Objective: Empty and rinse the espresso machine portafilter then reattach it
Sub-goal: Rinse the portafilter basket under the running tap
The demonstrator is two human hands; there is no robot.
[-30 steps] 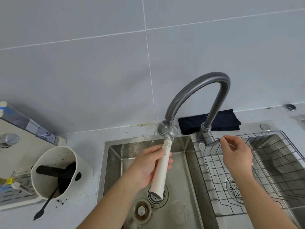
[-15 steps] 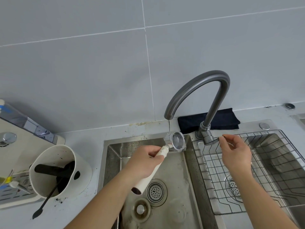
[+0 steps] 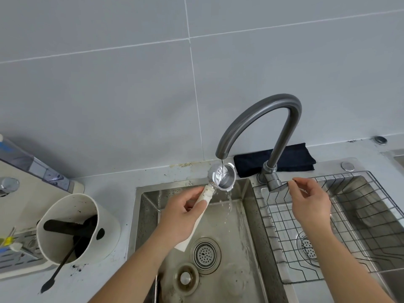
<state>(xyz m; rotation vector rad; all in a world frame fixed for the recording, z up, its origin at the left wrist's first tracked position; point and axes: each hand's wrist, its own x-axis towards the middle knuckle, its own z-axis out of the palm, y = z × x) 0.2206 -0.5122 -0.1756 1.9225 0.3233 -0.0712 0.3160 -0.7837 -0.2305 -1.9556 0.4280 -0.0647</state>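
So I've got the portafilter (image 3: 220, 179) in my left hand (image 3: 182, 217), fingers wrapped around the white handle, which runs from my palm up and to the right toward the middle of the frame. The metal basket end sticks out past my fingertips, tilted open-side up, sitting right under the mouth of the tap (image 3: 258, 127). A thin stream of water is landing in the basket and spilling over its lower edge, splashing down into the left sink (image 3: 238, 226) below. The butt of the handle pokes out under my wrist, just above the round drain (image 3: 205, 254). My right hand (image 3: 310, 204) is off to the right of the portafilter, well apart from it, over the wire rack (image 3: 341, 219) that sits in the right basin. Thumb and forefinger are pinched on the tip of the tap lever (image 3: 278, 186), the other fingers loosely curled, not holding anything else. Behind the tap base there's a folded dark cloth (image 3: 290, 157) lying against the wall. Over on the lower left of the frame is the white knock bin (image 3: 83, 228) with its dark bar across and black grounds inside, a black brush (image 3: 59, 272) leaning out of it onto the counter, a few specks of grounds scattered by its base. The machine (image 3: 28, 193) is only partly visible at the left edge.
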